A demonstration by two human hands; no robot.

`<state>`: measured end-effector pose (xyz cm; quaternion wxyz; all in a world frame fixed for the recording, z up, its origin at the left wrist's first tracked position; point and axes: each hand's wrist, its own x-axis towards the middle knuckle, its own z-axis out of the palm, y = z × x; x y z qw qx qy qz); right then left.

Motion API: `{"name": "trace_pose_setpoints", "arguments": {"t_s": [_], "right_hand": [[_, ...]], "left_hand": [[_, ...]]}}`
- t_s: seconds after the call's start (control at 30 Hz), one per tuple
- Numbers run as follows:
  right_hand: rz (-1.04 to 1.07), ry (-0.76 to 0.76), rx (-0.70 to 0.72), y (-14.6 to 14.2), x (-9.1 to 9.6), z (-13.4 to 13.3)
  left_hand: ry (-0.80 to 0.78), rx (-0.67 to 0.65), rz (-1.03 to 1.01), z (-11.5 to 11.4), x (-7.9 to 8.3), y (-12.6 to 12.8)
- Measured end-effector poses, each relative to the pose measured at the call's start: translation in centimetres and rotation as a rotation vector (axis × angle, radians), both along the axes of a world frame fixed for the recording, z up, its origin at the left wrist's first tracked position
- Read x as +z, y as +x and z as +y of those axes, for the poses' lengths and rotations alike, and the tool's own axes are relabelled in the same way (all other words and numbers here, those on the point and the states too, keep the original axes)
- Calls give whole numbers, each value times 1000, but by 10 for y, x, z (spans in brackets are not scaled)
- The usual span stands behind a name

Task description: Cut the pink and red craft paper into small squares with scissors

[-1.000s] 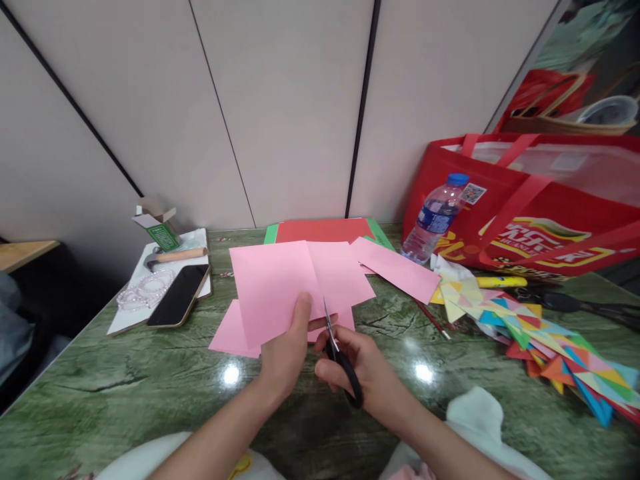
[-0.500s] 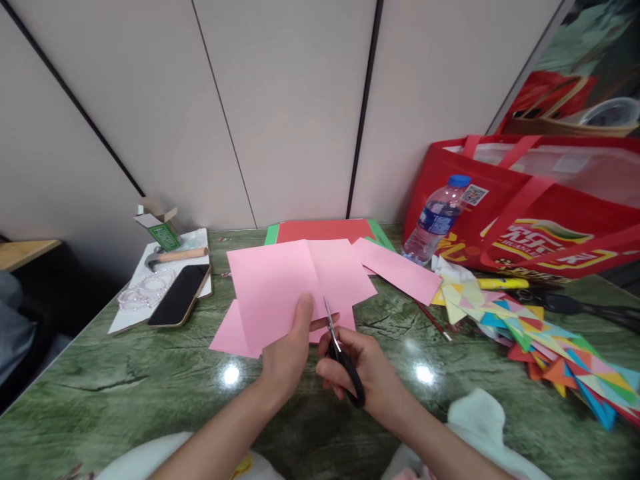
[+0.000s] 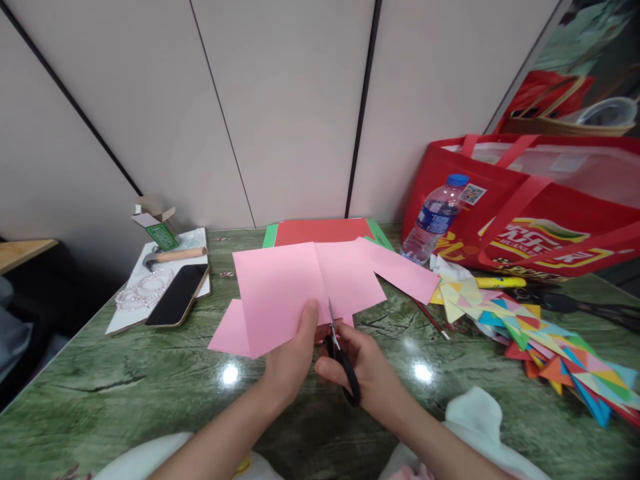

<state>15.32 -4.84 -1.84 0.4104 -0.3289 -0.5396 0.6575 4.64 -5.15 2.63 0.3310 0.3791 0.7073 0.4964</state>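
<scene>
A: Where is the pink sheet [image 3: 277,287]?

B: Above the counter [image 3: 150,393], in front of the person. The left hand [image 3: 290,363] is clamped on its lower edge, thumb on top.

A: And the scissors [image 3: 346,365]?

B: The right hand [image 3: 365,367] is closed round their black handles, the blades pointing up towards the crease [image 3: 321,272].

A: What would make a clean cut?

B: Probably lining the blades up with that crease and using long, smooth strokes. The left thumb lies near the blades, so its grip should sit further aside, holding the paper taut.
</scene>
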Motion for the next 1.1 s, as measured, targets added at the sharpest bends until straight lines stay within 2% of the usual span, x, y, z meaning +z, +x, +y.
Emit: {"name": "trace_pose_setpoints", "arguments": {"t_s": [0.1, 0.27, 0.67, 1.1], "right_hand": [[47, 24, -19, 0, 0, 0], [92, -7, -34, 0, -1, 0], [24, -12, -27, -1, 2, -1], [32, -37, -32, 0, 6, -1]], "left_hand": [[2, -45, 21, 0, -1, 0], [60, -31, 30, 0, -6, 0], [72, -40, 82, -1, -12, -2], [83, -39, 42, -1, -6, 0]]}}
